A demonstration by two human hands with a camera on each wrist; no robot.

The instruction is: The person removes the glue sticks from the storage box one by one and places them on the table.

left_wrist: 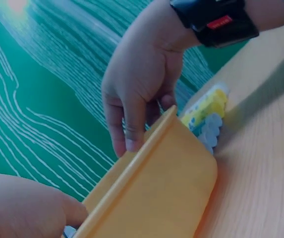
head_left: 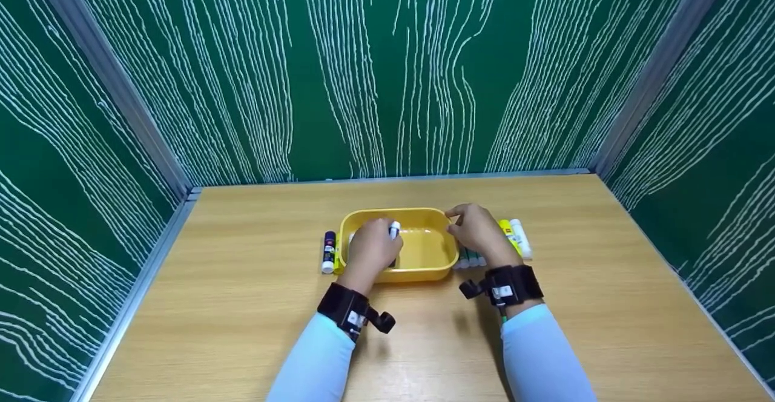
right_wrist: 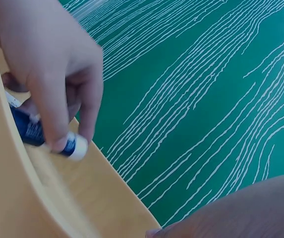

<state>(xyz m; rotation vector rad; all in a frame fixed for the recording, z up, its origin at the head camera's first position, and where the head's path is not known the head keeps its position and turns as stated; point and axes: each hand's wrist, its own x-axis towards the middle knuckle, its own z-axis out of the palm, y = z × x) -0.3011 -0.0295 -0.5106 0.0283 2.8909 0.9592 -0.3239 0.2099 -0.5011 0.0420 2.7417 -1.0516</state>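
My left hand (head_left: 372,247) is inside a yellow plastic bin (head_left: 424,269), its fingers pinching a dark blue glue stick with a white end (right_wrist: 72,147). The right wrist view shows the stick lying tilted just above the bin's floor. A pale object partly hidden by the left hand sits near the bin's left end. My right hand (head_left: 479,232) holds the bin's right-end rim; in the left wrist view its fingers (left_wrist: 132,124) reach over the rim to the inside. Its grip is only partly visible.
Left of the bin lies a dark blue glue stick (head_left: 329,252) with a yellow item (head_left: 338,260) beside it. To the right are several green tubes with grey ends (head_left: 471,259), a yellow tube (head_left: 510,235) and a white tube (head_left: 521,240). Green walls enclose the wooden table (head_left: 254,305).
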